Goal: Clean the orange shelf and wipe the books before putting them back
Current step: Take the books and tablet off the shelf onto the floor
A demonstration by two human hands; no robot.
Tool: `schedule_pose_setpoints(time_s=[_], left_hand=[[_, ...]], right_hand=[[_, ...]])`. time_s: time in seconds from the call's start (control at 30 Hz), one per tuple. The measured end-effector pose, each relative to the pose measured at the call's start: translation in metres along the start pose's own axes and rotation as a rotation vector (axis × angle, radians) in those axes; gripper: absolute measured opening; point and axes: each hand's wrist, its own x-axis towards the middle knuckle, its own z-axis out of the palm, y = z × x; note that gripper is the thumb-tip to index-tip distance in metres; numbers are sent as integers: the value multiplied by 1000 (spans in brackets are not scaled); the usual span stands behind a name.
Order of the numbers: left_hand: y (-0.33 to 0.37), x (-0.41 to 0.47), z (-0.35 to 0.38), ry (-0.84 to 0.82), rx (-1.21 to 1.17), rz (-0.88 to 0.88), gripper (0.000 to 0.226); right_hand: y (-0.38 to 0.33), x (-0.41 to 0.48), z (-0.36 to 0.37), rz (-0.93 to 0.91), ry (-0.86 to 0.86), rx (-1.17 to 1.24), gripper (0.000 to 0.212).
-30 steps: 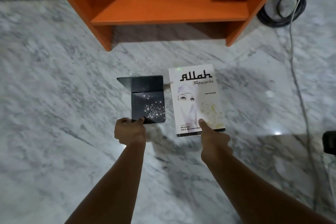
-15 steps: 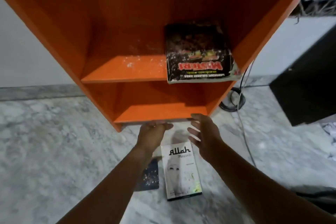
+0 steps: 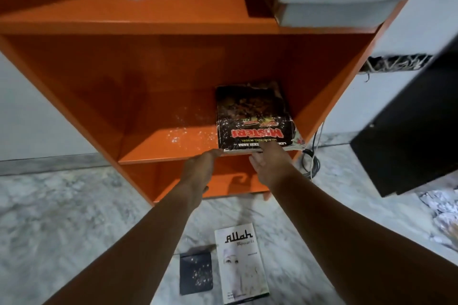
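Head view: a person's left hand (image 3: 204, 168) and right hand (image 3: 271, 164) are reaching to the worn black "MISTERI" magazine (image 3: 252, 116). It is lying flat at the right end of the middle board of the orange wooden shelf unit (image 3: 158, 20), its near edge overhanging the board's front. The left hand is stretching out with straight fingers, the tips touching the magazine's near left corner and holding nothing. The right hand is laying its fingers on the cover at the near edge, the thumb spreading out below; whether it is gripping the magazine cannot be told. White dust specks (image 3: 188, 136) are lying on the board beside the magazine, and more are showing on the board above. A stack of worn books (image 3: 334, 5) is sitting at the right end of that upper board, jutting past its front. On the grey marble floor (image 3: 62, 218), between the forearms, a white "Allah" paperback (image 3: 241, 265) is lying face up, with a small dark speckled booklet (image 3: 195, 271) just beside it on the left. A black box-shaped cabinet (image 3: 409, 131) is standing to the shelf's right, with grey cables (image 3: 312, 164) hanging between the two
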Motion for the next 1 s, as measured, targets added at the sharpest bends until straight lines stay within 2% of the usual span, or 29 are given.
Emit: schedule_pose_setpoints(time_s=[0.13,0.23,0.3,0.37,0.43,0.47,0.53,0.63,0.67,0.7,0.77,0.83,0.93,1.0], left_hand=[[16,-13,-9,-102,-41,-48,59],[31,-31,-11,-204,-210,-145,73],[42,-54,-10,-286,-369,-193,62],[51,-79,-5,-342,-445,-205,39],[55,-101,2,-316,-431,-199,19],[55,-109,5,-287,-435,-196,17],[62,-124,7,-226,-468,-182,20],[73,-135,-3,-143,-500,-138,22],[79,-138,-8,-96,-497,-116,25],[83,-140,-13,-60,-512,-91,29],[94,-141,-23,7,-527,-48,32],[102,-147,-33,39,-518,-22,29],[106,-156,-44,56,-473,-20,28],[105,-164,-51,71,-411,-10,30]], right_hand=[[-9,-29,0,-23,77,-69,32],[-9,-65,-9,-76,92,-216,17],[-11,-89,-20,-83,95,-308,24],[-16,-112,-32,-72,54,-277,29],[-25,-138,-41,-79,30,-308,19],[-31,-147,-44,-63,18,-273,20],[-52,-170,-44,-56,19,-327,29],[-84,-193,-29,-165,273,-504,56],[-95,-198,-22,-229,305,-503,64],[-107,-201,-14,-268,261,-439,68],[-130,-204,5,-263,56,-212,74],[-155,-205,25,-224,-97,-49,70],[-187,-203,53,-134,-106,90,84],[-198,-196,69,-66,-59,113,82]])
